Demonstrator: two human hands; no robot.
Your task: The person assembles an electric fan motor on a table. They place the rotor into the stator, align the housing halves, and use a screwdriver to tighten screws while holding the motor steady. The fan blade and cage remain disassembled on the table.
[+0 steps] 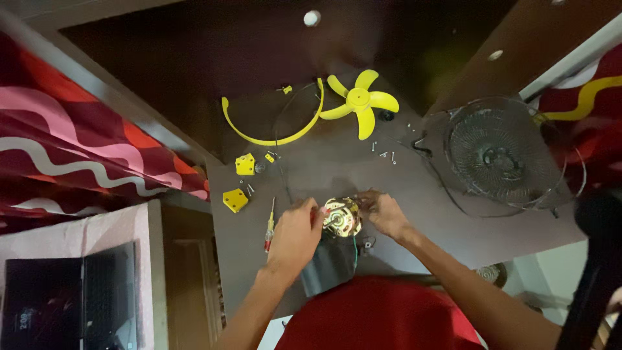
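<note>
A round brass-coloured fan motor sits atop a dark housing at the near edge of the dark table. My left hand rests against the motor's left side with its fingers closed around something small that I cannot make out. On the motor's right side, the fingers of my right hand touch its upper rim. A screwdriver with a yellow and red handle lies just left of my left hand.
A yellow fan blade, a yellow curved ring piece, two yellow plastic pieces and loose screws lie farther back. A wire fan guard lies at the right. A laptop sits lower left beside red patterned cloth.
</note>
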